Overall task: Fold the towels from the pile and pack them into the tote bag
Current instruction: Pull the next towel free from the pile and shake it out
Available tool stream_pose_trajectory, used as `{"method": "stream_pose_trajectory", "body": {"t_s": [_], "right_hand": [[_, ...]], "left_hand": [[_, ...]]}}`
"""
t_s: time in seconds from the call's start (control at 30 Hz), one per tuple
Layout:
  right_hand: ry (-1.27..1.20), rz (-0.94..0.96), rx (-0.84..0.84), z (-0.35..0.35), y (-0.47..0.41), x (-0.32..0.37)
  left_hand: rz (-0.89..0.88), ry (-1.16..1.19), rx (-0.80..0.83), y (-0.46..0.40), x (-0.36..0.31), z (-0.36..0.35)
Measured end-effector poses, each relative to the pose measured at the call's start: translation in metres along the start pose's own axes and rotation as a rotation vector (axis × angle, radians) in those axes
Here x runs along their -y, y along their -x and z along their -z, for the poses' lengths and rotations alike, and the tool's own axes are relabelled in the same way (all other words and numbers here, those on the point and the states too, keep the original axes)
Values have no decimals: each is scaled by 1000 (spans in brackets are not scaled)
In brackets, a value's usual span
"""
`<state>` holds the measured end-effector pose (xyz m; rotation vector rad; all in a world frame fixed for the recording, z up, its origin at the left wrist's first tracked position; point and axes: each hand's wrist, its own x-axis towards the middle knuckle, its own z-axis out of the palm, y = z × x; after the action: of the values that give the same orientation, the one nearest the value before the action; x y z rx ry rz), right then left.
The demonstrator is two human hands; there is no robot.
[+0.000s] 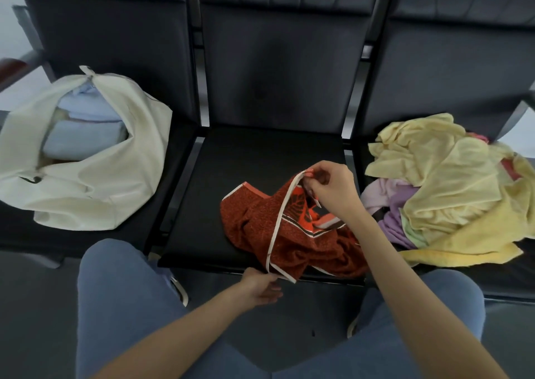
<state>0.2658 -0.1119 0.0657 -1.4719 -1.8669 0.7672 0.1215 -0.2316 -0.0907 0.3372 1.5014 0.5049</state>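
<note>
A person seated before a row of black seats point(278, 94) holds a rust-orange towel by its pale edge.

On the left seat, the cream tote bag point(115, 158) lies open with folded light-blue towels point(84, 135) already inside. On the right seat sits the unfolded pile point(451, 187), mostly yellow over lilac. The rust-orange towel point(275, 233) lies bunched on the middle seat, spilling over its front edge. The right hand point(330, 187) pinches the white hem between thumb and fingertips, lifted. The left hand point(262, 287) holds the same hem lower down at the seat's edge; its fingers seem curled around it, though the angle hides them. The cloth is still twisted, so a crooked fold is likely, and the overhanging part could slide to the floor.
</note>
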Motion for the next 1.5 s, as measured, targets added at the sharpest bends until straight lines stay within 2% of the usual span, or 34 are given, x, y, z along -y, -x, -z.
{"method": "stream_pose_trajectory", "body": {"t_s": [0.17, 0.23, 0.47, 0.63, 0.73, 0.83, 0.97, 1.03, 1.1, 1.17, 1.23, 1.3, 1.37, 1.4, 1.43, 1.5], "right_hand": [[3, 5, -51, 10, 3, -1], [0, 11, -74, 15, 4, -2], [-44, 3, -198, 29, 7, -9], [-116, -13, -329, 38, 11, -8], [-245, -7, -451, 45, 12, -5], [-354, 21, -609, 58, 13, 0], [-449, 27, -698, 72, 15, 5], [-415, 55, -739, 74, 18, 12], [-394, 98, -773, 73, 21, 19], [-433, 115, -756, 69, 21, 26], [-464, 105, -760, 66, 20, 29], [-481, 79, -807, 68, 17, 31], [-451, 36, -817, 74, 12, 29], [-421, 11, -801, 76, 9, 27], [-393, -4, -784, 78, 7, 25], [-371, -17, -754, 77, 8, 22]], "left_hand": [[190, 299, 106, -4, -4, -7], [211, 357, 122, -1, -8, -11], [198, 446, 118, 12, -18, -22], [103, 457, 23, 24, -43, -18], [26, 457, -29, 27, -68, -2], [-201, 309, -230, 33, -106, 23], [-783, -228, -724, 67, -161, 62], [-1004, -285, -895, 95, -185, 74], [-1109, -178, -991, 119, -206, 80], [-1152, -101, -999, 134, -223, 86], [-1205, -209, -925, 142, -235, 100], [-1225, -558, -786, 152, -245, 121], [-1077, -914, -620, 167, -250, 138], [-997, -997, -565, 176, -251, 143], [-977, -989, -543, 183, -252, 146], [-1131, -752, -616, 191, -252, 143]]}}
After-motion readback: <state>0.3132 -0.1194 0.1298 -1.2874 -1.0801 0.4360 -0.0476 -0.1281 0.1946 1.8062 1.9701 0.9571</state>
